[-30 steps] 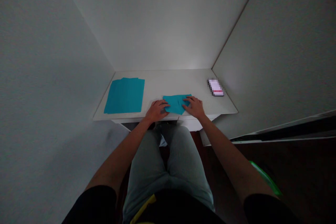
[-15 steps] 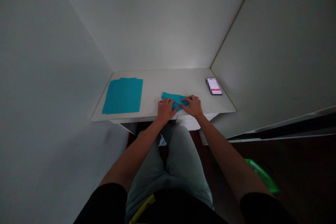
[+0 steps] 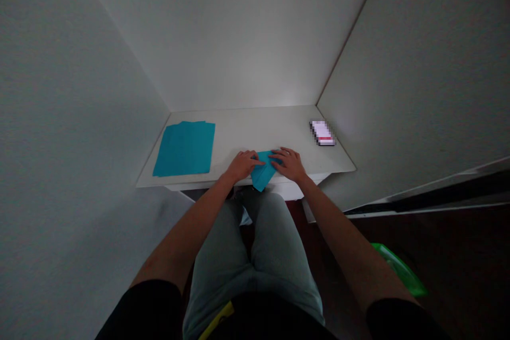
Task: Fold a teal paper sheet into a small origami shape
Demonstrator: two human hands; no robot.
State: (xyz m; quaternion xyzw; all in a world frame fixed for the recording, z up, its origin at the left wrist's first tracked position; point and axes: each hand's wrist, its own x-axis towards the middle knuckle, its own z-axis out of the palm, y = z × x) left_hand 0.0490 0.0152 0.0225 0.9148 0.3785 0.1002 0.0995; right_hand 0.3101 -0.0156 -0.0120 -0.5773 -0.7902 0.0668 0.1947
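Note:
A folded piece of turquoise paper (image 3: 263, 174) lies at the front edge of the white table, its pointed lower end sticking out past the edge. At its left side my left hand (image 3: 242, 166) rests with the thumb stretched across the paper and the other fingers along its upper left edge. My right hand (image 3: 290, 164) covers the paper's right part, fingers spread and lying on it. Both hands touch the sheet from above, and part of it is hidden under them.
A stack of turquoise sheets (image 3: 185, 149) lies on the left of the white table (image 3: 255, 127). Toward the right end is a phone (image 3: 322, 133) with a blurred screen. Walls stand around the table. Low on the right is a green object (image 3: 398, 270).
The paper has turned, and its pointed end now reaches toward me over the table edge. My left hand has shifted left, off the middle of the sheet; my right hand has moved slightly.

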